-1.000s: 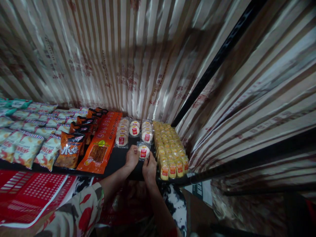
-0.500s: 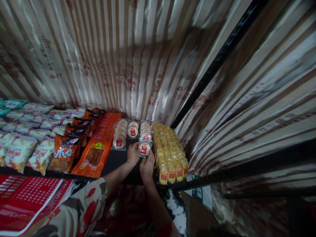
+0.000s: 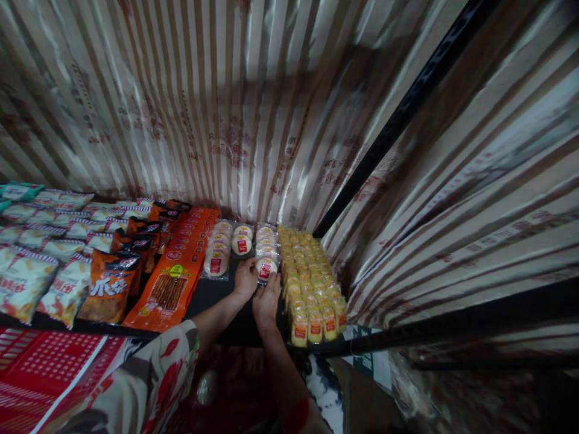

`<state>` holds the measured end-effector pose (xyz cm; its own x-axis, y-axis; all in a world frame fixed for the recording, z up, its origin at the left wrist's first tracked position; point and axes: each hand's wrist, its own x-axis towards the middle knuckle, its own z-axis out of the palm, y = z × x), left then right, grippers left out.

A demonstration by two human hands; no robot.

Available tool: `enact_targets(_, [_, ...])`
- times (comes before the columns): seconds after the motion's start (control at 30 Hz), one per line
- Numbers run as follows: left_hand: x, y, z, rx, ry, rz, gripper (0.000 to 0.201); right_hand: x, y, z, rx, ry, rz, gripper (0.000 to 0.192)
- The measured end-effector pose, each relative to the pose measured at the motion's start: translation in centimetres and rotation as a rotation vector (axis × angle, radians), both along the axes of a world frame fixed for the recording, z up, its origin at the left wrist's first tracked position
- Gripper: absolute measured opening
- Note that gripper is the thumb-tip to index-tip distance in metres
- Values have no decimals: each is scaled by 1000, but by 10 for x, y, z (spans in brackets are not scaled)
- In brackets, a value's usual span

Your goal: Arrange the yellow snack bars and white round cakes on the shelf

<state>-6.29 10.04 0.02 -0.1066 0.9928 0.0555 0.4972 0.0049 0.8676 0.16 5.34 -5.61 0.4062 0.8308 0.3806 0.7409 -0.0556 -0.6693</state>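
A round white packaged pastry [image 3: 266, 269] in clear wrap with a red label lies at the front of the right-hand row of like pastries [image 3: 266, 234]. My left hand [image 3: 245, 279] pinches its left edge with closed fingers. At its near edge, my right hand [image 3: 266, 301] has its fingers closed against the wrapper. To the left are another row of white pastries [image 3: 218, 248] and a short middle stack [image 3: 242, 239]. Small yellow wrapped cakes [image 3: 312, 283] stand in rows just right of my right hand.
Orange snack-stick packets [image 3: 169, 274], orange-black snack bags [image 3: 111, 283] and pale snack bags [image 3: 27, 283] fill the black shelf's [image 3: 217, 294] left side. A black post [image 3: 375, 144] rises at the right before striped sheeting [image 3: 253, 108]. A red basket [image 3: 49, 367] sits below left.
Both hands have moved the white pastry slightly away from me, up against the right-hand row. The view has shifted a little.
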Motion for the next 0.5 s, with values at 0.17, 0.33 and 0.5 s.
enact_targets(0.17, [2, 2, 3, -11, 17, -22, 34, 1, 3, 1, 21, -17, 6, 56])
enact_targets(0.33, [3, 4, 5, -20, 27, -28, 35, 1, 4, 0, 39, -22, 15, 55])
enact_targets(0.5, [3, 8, 6, -17, 25, -23, 32, 3, 8, -2, 44, -1, 28, 57])
